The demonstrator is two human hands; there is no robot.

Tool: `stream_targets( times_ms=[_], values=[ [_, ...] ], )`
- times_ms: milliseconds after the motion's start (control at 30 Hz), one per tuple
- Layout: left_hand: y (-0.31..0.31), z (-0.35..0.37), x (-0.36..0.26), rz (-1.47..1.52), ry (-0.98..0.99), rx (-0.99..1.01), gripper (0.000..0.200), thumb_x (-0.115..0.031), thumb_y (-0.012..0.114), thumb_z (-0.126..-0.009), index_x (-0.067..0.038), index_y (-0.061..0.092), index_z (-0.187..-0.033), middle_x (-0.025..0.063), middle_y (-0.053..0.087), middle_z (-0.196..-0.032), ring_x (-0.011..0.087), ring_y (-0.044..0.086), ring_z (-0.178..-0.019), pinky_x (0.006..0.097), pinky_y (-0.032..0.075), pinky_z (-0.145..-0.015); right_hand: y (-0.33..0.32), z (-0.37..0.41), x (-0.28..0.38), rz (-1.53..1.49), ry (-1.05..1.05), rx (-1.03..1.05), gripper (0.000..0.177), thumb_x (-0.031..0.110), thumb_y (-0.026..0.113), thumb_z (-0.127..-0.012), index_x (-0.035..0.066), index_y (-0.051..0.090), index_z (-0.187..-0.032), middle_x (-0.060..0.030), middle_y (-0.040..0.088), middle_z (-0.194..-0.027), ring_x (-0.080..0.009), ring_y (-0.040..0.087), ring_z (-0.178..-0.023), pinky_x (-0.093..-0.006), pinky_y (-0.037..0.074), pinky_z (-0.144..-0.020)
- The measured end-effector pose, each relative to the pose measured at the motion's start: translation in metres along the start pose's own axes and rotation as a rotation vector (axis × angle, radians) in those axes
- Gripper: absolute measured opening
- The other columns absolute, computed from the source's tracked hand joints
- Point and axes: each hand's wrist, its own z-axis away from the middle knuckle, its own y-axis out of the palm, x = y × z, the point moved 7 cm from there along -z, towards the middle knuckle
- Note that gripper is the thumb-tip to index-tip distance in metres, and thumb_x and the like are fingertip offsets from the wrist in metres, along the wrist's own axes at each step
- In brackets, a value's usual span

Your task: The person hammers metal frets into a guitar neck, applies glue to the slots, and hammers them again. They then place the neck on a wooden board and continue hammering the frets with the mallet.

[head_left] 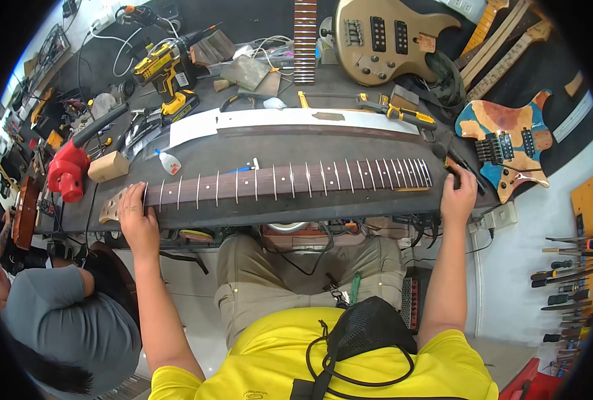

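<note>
A guitar neck (263, 183) lies across the front of the dark workbench, its rosewood-coloured fretboard facing up. Bright fret wires cross it, and several stick out past the board's edges. My left hand (136, 213) grips it at the headstock end, fingers over the top and thumb along the near edge. The light wooden headstock (110, 205) shows beyond those fingers. At the bench's right end, past the other end of the neck, my right hand (459, 193) is closed around a dark object with a yellow part; its kind is mostly hidden.
Behind the neck lies a long white strip (263, 119) with pliers (403, 115) on it. A glue bottle (168, 162), wooden block (108, 167), red blower (68, 170) and yellow drill (166, 73) stand left. Guitar bodies (383, 40) lie behind and right. Another person (70, 327) sits at left.
</note>
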Motion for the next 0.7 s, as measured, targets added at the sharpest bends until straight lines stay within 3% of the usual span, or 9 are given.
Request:
stream_targets(
  times_ms=[100, 433, 700],
  values=[
    [0.000, 0.002, 0.000, -0.010, -0.007, -0.003, 0.060, 0.013, 0.069, -0.076, -0.007, 0.067, -0.132, 0.0140, 0.069, -0.135, 0.0356, 0.060, -0.133, 0.0484, 0.043, -0.117, 0.004, -0.004, -0.007, -0.094, 0.118, 0.060, 0.030, 0.015, 0.072, -0.090, 0.008, 0.075, -0.120, -0.0111, 0.070, -0.122, -0.0329, 0.064, -0.119, -0.0432, 0.049, -0.105],
    [-0.001, 0.003, 0.002, 0.031, -0.028, -0.060, 0.058, 0.012, 0.068, -0.076, -0.008, 0.070, -0.131, 0.0122, 0.071, -0.135, 0.0350, 0.061, -0.134, 0.0476, 0.043, -0.117, 0.010, -0.004, -0.013, 0.087, 0.080, 0.075, 0.033, 0.022, 0.070, -0.091, 0.013, 0.077, -0.121, -0.0120, 0.068, -0.138, -0.0341, 0.062, -0.129, -0.0445, 0.046, -0.111],
    [-0.006, 0.000, -0.003, 0.079, 0.014, -0.111, 0.054, 0.010, 0.068, -0.076, -0.009, 0.071, -0.127, 0.0098, 0.073, -0.130, 0.0345, 0.064, -0.129, 0.0477, 0.045, -0.114, 0.013, -0.003, -0.016, 0.090, 0.084, 0.071, 0.029, 0.016, 0.066, -0.092, 0.008, 0.075, -0.119, -0.0120, 0.069, -0.129, -0.0330, 0.065, -0.122, -0.0433, 0.049, -0.106]
  ],
)
